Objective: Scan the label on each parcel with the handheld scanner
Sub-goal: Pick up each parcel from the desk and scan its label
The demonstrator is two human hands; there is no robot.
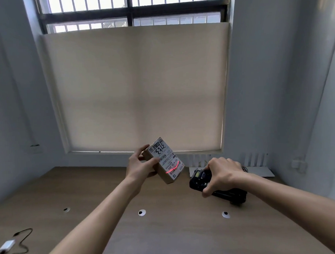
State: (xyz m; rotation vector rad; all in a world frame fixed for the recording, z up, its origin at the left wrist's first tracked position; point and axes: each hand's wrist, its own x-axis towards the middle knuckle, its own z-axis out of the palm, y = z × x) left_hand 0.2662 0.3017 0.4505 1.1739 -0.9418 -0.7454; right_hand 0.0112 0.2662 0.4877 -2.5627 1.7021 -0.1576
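A: Report items from the left edge of the view.

B: A small white adapter with a thin black cable (7, 245) lies on the brown wood-grain counter (88, 188) at the near left. Three round white-rimmed holes (141, 212) sit in a row across the counter.

A: Status of the left hand?

B: The left hand (140, 165) is raised above the counter. Its grip is clenched around a small brown cardboard parcel (163, 161), thumb on the label side, fingers curled round the far edge. The parcel is held tilted, clear of the counter, in front of the beige roller blind (136, 86).

A: Label condition?

B: The white printed shipping label (167, 158) faces the camera. A red scan line (173, 168) crosses the barcode near the label's lower end.

A: Status of the right hand?

B: The right hand (221, 173) grips a black handheld scanner (200, 180) from above, fingers wrapped round its body. The scanner head points left toward the parcel; the two are near but apart. A small screen shows on the scanner's top face.

A: Items further right?

B: A flat white board (262, 171) lies on the counter behind the right hand, below a white slatted fixture (254, 159) on the wall.
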